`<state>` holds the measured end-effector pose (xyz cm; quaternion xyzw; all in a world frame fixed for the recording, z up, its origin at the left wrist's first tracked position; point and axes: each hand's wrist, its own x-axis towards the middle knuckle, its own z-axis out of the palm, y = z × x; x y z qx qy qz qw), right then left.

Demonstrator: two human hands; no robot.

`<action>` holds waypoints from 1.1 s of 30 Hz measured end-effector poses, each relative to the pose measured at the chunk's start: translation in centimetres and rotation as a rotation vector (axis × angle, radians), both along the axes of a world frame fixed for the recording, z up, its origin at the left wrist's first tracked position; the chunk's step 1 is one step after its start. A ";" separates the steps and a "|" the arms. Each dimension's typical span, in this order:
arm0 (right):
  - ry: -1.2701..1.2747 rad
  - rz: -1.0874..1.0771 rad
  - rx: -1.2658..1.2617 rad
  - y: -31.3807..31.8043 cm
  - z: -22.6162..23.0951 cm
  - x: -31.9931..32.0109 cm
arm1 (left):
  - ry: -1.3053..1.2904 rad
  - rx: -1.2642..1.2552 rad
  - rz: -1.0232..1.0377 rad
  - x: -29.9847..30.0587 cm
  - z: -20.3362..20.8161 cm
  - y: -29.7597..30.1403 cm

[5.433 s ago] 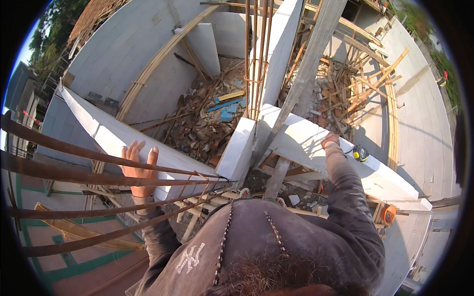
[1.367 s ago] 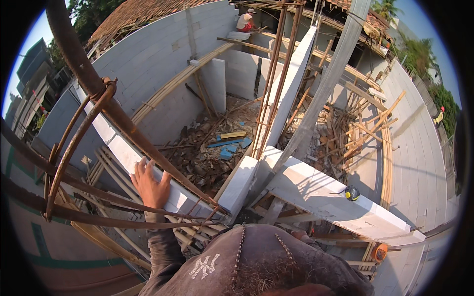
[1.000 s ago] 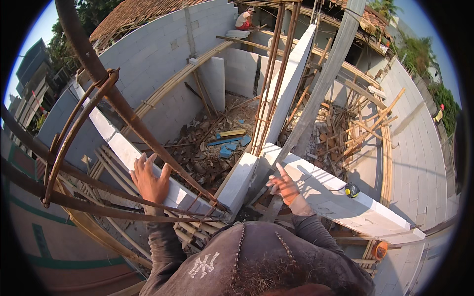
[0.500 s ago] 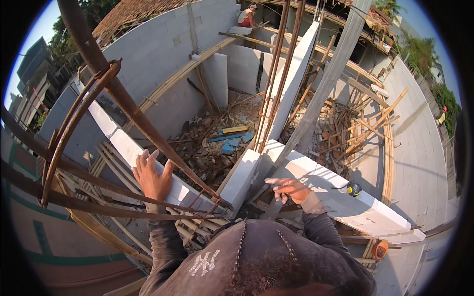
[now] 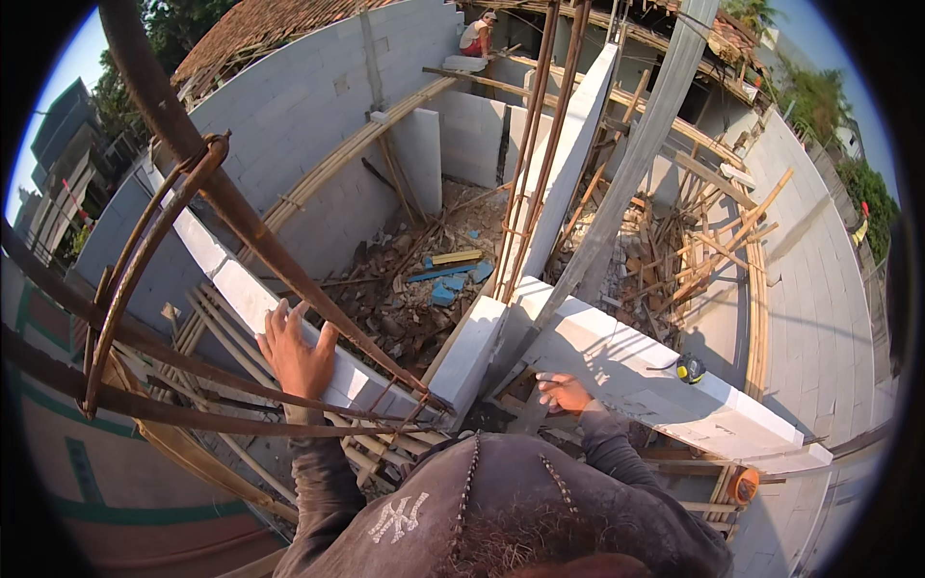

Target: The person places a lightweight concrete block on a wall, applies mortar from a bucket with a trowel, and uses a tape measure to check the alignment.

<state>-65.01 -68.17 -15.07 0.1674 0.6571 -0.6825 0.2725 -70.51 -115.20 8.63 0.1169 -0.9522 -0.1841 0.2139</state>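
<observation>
My left hand (image 5: 297, 354) lies on the top edge of the left white block wall (image 5: 243, 289), fingers spread, beside the rusty steel bars. My right hand (image 5: 565, 393) is low at the wall corner, close to the near end of the right block wall (image 5: 617, 352). Its fingers are curled in, next to a greyish strip (image 5: 529, 414) below it; whatever they grip, if anything, is hidden. Between the hands, a short white block wall (image 5: 470, 352) runs away from me. A yellow-and-black tape measure (image 5: 690, 368) sits on top of the right wall.
Rusty rebar (image 5: 226, 197) with bent ties crosses the left side. A long grey timber (image 5: 617, 217) slants up past the corner. Rubble (image 5: 414, 289) and blue scraps lie below between walls. Bamboo poles (image 5: 756, 318) stand at right. A person (image 5: 476, 37) crouches at the far wall.
My right hand has drawn down and slightly toward me, and its outstretched fingers have curled in. My left hand stays on the wall.
</observation>
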 end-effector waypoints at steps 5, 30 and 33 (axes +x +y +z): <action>0.143 0.433 0.867 5.1 -13.4 6.0 | 0.009 0.007 0.010 0.3 0.1 -0.2; 0.069 0.987 1.126 8.3 -22.5 15.1 | -0.010 -0.065 0.007 -0.1 -0.7 -0.3; 0.086 0.967 1.146 8.7 -22.6 15.4 | -0.009 -0.064 0.003 -0.2 -0.8 -0.1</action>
